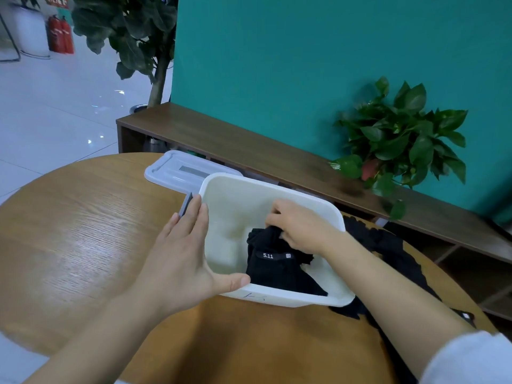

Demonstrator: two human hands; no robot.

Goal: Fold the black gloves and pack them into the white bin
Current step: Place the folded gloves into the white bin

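Black gloves (279, 268): one folded bundle lies inside the white bin (291, 198), in its near right part, a small label reading "5.11" facing up. More black fabric (388, 245) lies on the table to the right of the bin, partly hidden behind the right forearm; whether these are further gloves cannot be told

Round wooden table (83, 231): light oak grain, carries bin, lid and fabric. Behind it a dark wooden low shelf unit (249, 142) runs along a teal wall (304, 65)

White bin: rectangular, rounded corners, open top, sits near the middle of the table; a faint handwritten mark shows on its near outer wall. Interior otherwise bare white

Bin lid (182, 170): translucent white, lies flat on the table touching the far left corner of the bin, partly tucked behind it

Left hand (180, 261): fingers straight and together, laid flat along the outside of the bin's left wall; thumb hooked over the near left rim. It steadies the bin without a closed grasp

Right hand (299, 231): reaches down into the bin, fingers curled and pinching the top edge of the folded glove bundle. A pale sleeve (471, 358) shows at the forearm

Potted green plant (399, 139) stands on the shelf unit at right; a taller leafy plant (133, 31) stands on the floor at the far left
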